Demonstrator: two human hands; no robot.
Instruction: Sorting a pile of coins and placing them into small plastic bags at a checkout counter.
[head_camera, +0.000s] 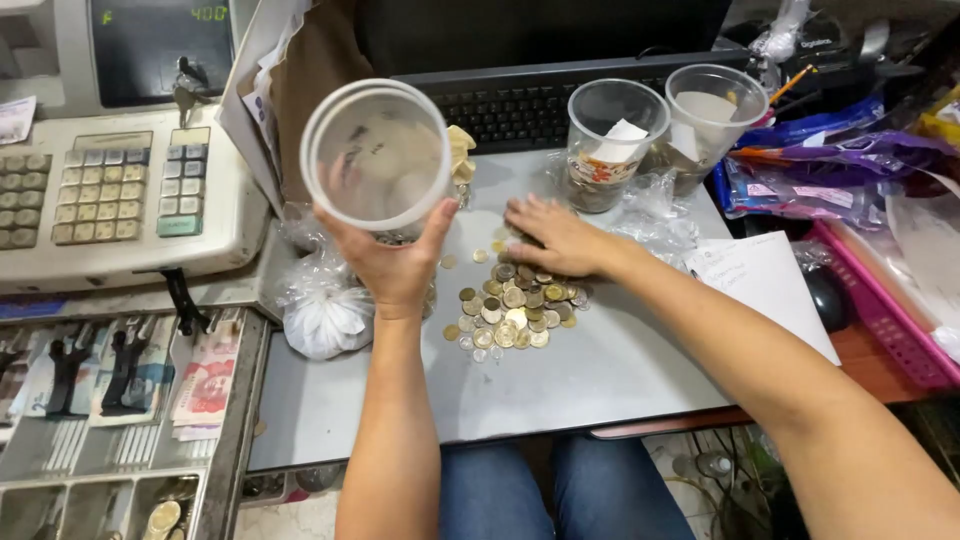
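My left hand (395, 262) holds up a clear plastic cup (377, 155), its mouth tilted toward me. My right hand (555, 235) lies flat, fingers spread, on the far side of a pile of mixed silver and gold coins (515, 310) on the grey tabletop (600, 370). Beyond my right hand stand two more clear plastic cups, the left cup (612, 145) holding coins and a paper slip, the right cup (712, 120) also with a slip inside.
A cash register (120, 190) sits at the left, its open drawer (110, 420) holding banknotes and coins. A knotted plastic bag (325, 315) lies beside my left wrist. A black keyboard (530, 105) is at the back; a white paper (765, 285), a pink basket (880, 310) and packets are at the right.
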